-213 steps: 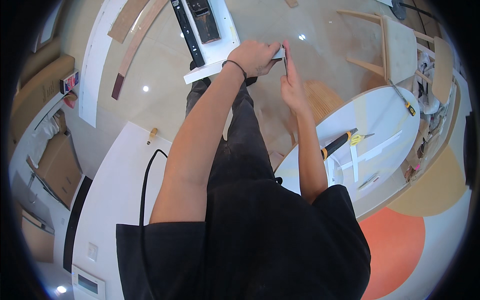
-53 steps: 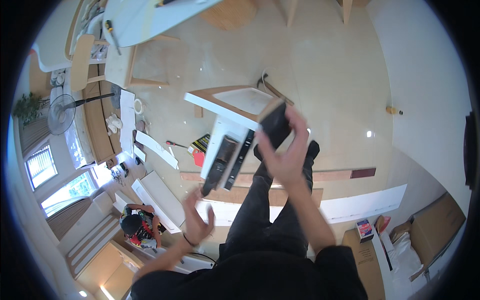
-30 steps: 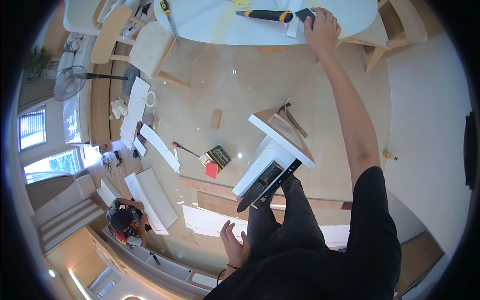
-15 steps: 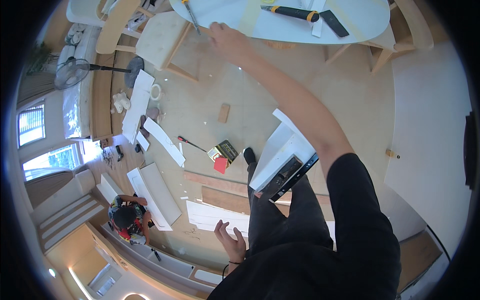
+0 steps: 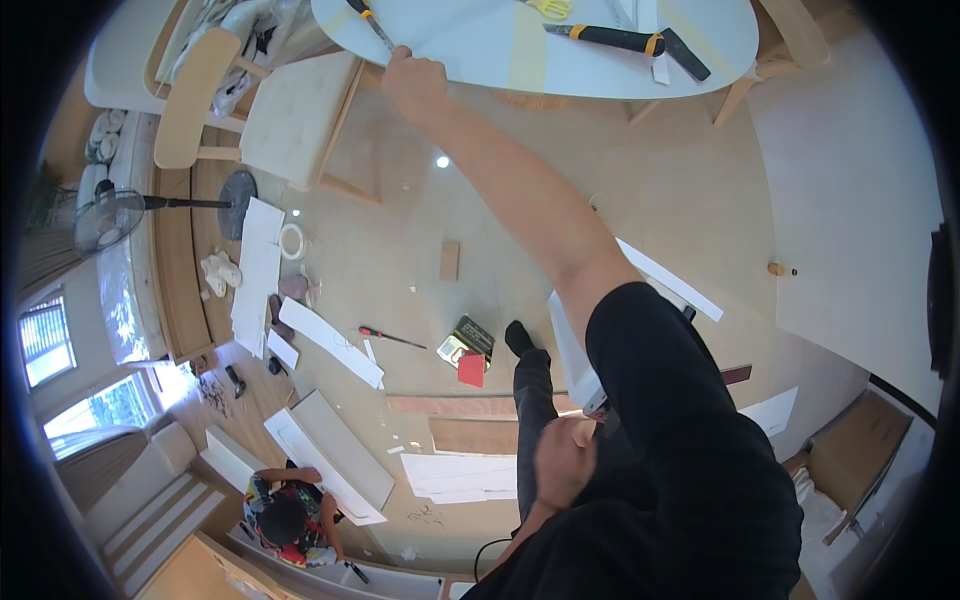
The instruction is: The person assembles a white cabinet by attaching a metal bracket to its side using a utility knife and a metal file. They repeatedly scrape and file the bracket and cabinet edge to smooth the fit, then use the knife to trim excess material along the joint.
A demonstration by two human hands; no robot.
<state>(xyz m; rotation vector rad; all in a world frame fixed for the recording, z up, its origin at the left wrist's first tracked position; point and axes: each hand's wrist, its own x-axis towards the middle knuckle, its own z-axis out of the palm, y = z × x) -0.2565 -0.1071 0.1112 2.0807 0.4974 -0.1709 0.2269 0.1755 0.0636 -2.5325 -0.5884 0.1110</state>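
My right hand (image 5: 415, 85) reaches far forward to the rim of the white table (image 5: 470, 60). Its curled fingers meet the metal end of a slim tool with a black and yellow handle (image 5: 372, 22), which lies over the table edge. Down at my lap, my left hand (image 5: 565, 460) is beside the lower end of a white box-like piece (image 5: 572, 350); its fingers are blurred and partly turned away. My right arm and sleeve cover much of that piece.
A black and yellow utility knife (image 5: 615, 39), a dark flat block (image 5: 686, 55) and yellow scissor handles (image 5: 550, 8) lie on the table. Floor items include a screwdriver (image 5: 390, 337), a small box (image 5: 468, 342) and boards (image 5: 470, 404). A co-worker (image 5: 290, 512) handles a white panel (image 5: 330, 455).
My right hand has moved left onto the tool's metal end. My left hand has risen from open beside my thigh to the white piece at my lap. The view has shifted.
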